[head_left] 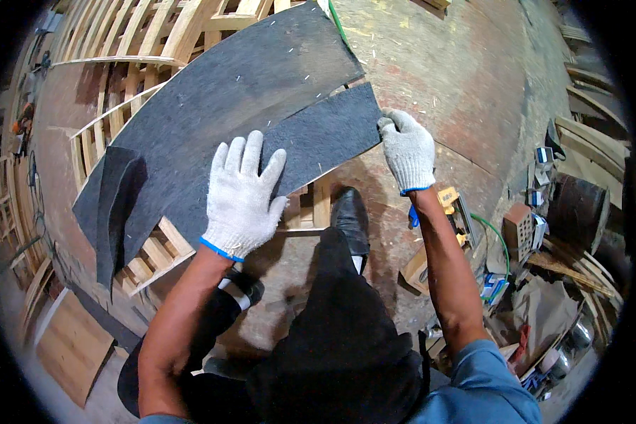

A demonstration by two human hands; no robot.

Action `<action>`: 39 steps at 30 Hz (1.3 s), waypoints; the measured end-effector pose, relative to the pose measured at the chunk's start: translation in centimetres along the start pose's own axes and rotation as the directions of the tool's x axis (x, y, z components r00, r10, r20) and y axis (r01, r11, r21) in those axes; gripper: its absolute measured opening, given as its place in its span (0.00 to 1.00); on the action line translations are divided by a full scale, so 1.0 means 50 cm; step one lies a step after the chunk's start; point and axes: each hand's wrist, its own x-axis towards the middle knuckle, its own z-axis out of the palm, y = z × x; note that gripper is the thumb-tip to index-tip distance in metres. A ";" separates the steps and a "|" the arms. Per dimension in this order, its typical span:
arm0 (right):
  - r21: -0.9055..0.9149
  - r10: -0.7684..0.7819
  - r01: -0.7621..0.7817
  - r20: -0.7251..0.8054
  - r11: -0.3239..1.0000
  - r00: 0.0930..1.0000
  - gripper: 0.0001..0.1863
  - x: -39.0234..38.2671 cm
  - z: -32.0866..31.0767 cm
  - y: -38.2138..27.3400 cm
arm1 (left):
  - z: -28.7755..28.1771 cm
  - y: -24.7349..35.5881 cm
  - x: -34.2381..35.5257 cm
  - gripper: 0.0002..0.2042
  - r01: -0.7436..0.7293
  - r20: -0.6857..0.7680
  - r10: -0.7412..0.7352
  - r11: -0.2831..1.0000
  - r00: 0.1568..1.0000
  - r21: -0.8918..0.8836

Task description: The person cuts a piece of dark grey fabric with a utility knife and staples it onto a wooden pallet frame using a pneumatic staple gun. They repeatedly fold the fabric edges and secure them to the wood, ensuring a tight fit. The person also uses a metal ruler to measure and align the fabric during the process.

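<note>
Grey felt sheet (212, 106) is spread over a curved wooden slat frame (148, 261), running from 8 o'clock to 12 o'clock across the view. A narrower felt strip (325, 134) lies along its lower edge, near centre, with a cut line seen between the two pieces. The left hand (242, 194), in a white knit glove, is laid flat and fully open on the strip, fingers spread toward 12 o'clock, nothing gripped. The right hand (408, 150), gloved alike, is closed on the strip's end at 1 o'clock, the fabric edge pinched between thumb and fingers. One fold of felt (113, 212) is draped over the frame edge at 9 o'clock. A black shoe (351, 219) is planted on the brick floor (459, 78) just below the strip. Boxes and clutter (537, 233) are piled at 3 to 4 o'clock, well apart from both hands.
</note>
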 end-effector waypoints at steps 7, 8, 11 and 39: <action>-0.109 -0.047 0.048 0.004 0.993 0.999 0.15 -0.009 -0.004 -0.022 | 0.044 0.015 -0.009 0.35 0.025 -0.128 -0.040 0.993 0.991 -0.115; -0.074 -0.089 0.088 0.003 0.993 0.996 0.15 -0.012 -0.018 -0.030 | 0.055 0.022 -0.001 0.35 0.046 -0.136 -0.066 0.988 0.989 -0.146; -0.170 -0.055 0.065 0.065 0.983 0.996 0.16 -0.008 -0.018 -0.032 | 0.056 0.020 0.011 0.35 0.009 -0.141 -0.034 0.985 0.989 -0.172; 0.240 0.050 -0.064 0.064 0.969 0.997 0.23 -0.047 -0.001 0.011 | 0.076 0.029 0.060 0.32 -0.072 -0.160 0.062 0.996 0.985 -0.060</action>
